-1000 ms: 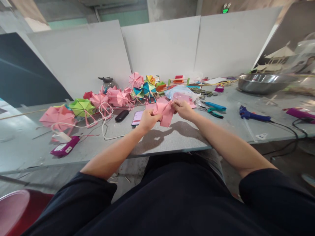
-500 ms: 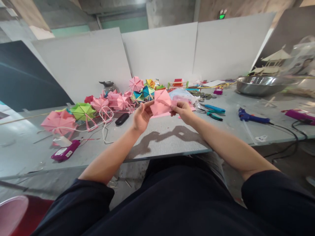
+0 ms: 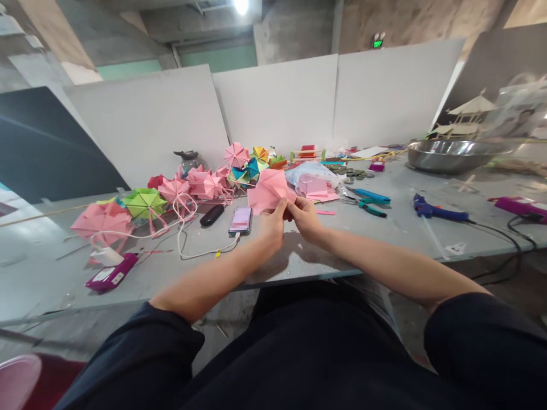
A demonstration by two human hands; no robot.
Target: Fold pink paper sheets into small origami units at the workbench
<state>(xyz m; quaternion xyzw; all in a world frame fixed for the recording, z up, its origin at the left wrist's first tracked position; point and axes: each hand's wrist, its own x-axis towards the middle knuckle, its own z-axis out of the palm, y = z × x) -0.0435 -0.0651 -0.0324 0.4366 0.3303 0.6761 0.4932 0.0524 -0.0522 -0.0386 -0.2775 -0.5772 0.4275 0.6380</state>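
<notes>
While the left hand (image 3: 273,228) and right hand (image 3: 308,221) pinch the creased pink paper sheet (image 3: 269,189) above the grey table (image 3: 398,183), folding seems in hand, the next crease likely needing aligned edges.

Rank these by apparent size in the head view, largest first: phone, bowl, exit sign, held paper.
1. Bowl
2. Held paper
3. Phone
4. Exit sign

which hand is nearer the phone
Left: the left hand is just right of the phone; the right hand is farther right, past the left one.
</notes>
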